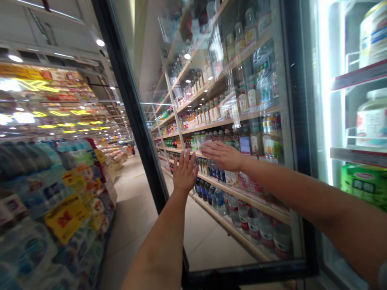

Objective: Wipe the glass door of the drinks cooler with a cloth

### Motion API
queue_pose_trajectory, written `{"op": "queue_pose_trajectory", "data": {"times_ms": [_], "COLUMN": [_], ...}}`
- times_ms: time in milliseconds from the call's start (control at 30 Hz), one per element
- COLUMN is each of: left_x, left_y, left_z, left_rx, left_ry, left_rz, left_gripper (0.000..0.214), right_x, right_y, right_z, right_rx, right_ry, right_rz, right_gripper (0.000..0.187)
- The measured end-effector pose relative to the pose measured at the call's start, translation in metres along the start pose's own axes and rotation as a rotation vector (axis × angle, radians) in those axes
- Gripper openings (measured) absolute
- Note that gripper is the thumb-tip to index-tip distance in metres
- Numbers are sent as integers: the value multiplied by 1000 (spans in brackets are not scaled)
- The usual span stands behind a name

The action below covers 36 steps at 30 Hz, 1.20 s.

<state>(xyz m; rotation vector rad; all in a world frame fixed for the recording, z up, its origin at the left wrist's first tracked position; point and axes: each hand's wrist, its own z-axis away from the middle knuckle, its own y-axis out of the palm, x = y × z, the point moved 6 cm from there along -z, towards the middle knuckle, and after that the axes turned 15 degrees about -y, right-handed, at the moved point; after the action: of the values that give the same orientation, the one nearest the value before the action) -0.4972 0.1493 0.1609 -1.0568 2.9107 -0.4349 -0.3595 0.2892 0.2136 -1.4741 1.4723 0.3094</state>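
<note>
Glass door stands swung wide. The cooler shelves to its right are exposed, so I judge it open, not yet shut. Your left hand lies flat on the door's mid-pane, fingers up and arm outstretched. Your right hand is also flat on the pane, fingers pointing left. Both hands are spread, empty and close together, not touching.

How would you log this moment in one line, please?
left hand: open, flat against glass door | right hand: open, flat against glass | door: swung open
</note>
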Motion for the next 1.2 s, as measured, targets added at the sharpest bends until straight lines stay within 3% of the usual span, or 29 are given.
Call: {"op": "queue_pose_trajectory", "data": {"times_ms": [133, 167, 300, 333, 367, 500, 567, 633, 700, 867, 933, 1033, 1067, 1200], "left_x": [0, 0, -2, -3, -3, -4, -4, -4, -4, -4, -4, -5, -5, -5], "left_y": [1, 1, -2, -4, -5, -6, -5, -6, -6, -5, -5, -4, -4, -5], "left_z": [1, 1, 1, 1, 1, 1, 2, 2, 2, 2, 2, 2, 2, 3], "left_rx": [-11, -13, -52, -66, -78, -90, -84, -79, -73, -61, -58, -62, -66, -69], "left_ry": [6, 10, 40, 46, 51, 56, 55, 50, 42, 37, 35, 33, 33, 36], "left_rz": [-9, -15, -44, -48, -50, -44, -44, -51, -57, -37, -45, -71, -73, -68], "left_gripper": [58, 58, 60, 61, 61, 65, 65, 65, 65, 65, 63, 59, 58, 57], "right_x": [-17, -15, 19, 21, 18, -11, -5, 9, 15, -12, -5, 18, 20, 2], "right_y": [-10, -9, 9, 11, 10, -8, -6, 2, 7, -7, -3, 10, 11, 1], "right_z": [9, 11, 7, 7, 8, 15, 15, 12, 12, 18, 17, 11, 10, 9], "right_rx": [-192, -221, -98, -66, -60, -198, -199, -115, -45, -202, -199, -88, -72, -155], "right_ry": [312, 323, -74, -117, -87, 271, 222, 40, -51, 288, 239, -8, -30, 222], "right_rz": [111, 118, 11, -4, 0, 86, 66, 16, -11, 83, 69, -27, -41, 34], "right_gripper": [59, 60, 57, 57, 57, 58, 58, 57, 56, 57, 59, 63, 63, 61]}}
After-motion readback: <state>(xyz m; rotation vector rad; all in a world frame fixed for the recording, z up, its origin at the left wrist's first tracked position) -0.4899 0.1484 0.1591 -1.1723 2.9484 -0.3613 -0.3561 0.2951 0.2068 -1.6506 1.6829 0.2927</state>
